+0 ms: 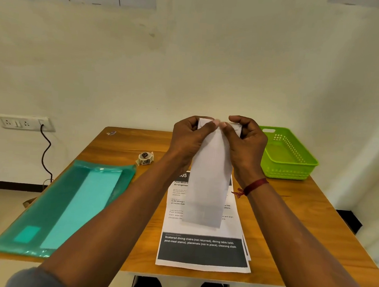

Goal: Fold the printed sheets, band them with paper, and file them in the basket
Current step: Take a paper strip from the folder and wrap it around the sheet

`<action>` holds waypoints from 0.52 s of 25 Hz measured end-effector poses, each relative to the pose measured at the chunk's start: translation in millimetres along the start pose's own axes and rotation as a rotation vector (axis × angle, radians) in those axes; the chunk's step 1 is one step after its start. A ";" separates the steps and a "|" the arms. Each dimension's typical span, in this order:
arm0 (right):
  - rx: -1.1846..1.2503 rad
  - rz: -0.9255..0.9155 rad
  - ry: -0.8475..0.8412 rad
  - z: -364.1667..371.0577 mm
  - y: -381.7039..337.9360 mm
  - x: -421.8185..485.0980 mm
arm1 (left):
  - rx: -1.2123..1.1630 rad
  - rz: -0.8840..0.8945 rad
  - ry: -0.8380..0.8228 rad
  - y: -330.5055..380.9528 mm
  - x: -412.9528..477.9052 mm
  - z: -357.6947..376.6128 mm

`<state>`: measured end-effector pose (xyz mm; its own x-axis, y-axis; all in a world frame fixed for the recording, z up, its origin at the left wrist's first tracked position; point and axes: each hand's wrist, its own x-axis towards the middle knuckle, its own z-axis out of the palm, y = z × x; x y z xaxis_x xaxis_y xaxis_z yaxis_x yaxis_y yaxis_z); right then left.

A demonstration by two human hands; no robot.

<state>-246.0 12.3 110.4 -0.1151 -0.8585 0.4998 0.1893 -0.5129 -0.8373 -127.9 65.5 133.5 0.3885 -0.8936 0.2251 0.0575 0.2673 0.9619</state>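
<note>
So the long, narrow folded white paper sheet (208,185) hangs in the air over the middle of the wooden table (291,217), pinched at its top edge by both hands. The left hand (191,139) has thumb and curled fingers on the left corner, the right hand (244,145) has the right corner, and the thumbs nearly meet. I reckon I'm mid-fold here. I'd square the long edges first, then lay it flat and press the crease so a band sits snug. Right under it is the stack of printed white sheets (203,252). The top one reads "Scattered dining chairs (not returned), dining table (with post-meal stains), placemats (not in place), cleaning cloth", plus a half-hidden "05" and "Post-Meal". The lime green perforated plastic basket (287,171) sits far right, and a teal translucent plastic folder (67,202) lies left.
</note>
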 end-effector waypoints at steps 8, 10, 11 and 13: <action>-0.076 -0.047 -0.059 -5.2 -5.3 -1.5 | 0.024 0.081 0.092 -5.3 3.6 -3.1; -0.062 -0.017 -0.080 -6.5 -4.6 -1.7 | 0.027 0.074 0.098 -5.7 3.0 -2.0; -0.070 -0.012 -0.094 -7.1 -3.0 -1.8 | 0.033 0.071 0.097 -6.4 2.9 -1.4; -0.078 -0.012 -0.125 -9.4 -0.1 -3.1 | 0.036 0.070 0.089 -9.9 2.7 -0.8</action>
<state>-254.8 15.0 106.8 0.0060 -0.8482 0.5296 0.1115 -0.5258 -0.8433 -126.7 60.8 124.4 0.4708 -0.8369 0.2791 -0.0056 0.3136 0.9495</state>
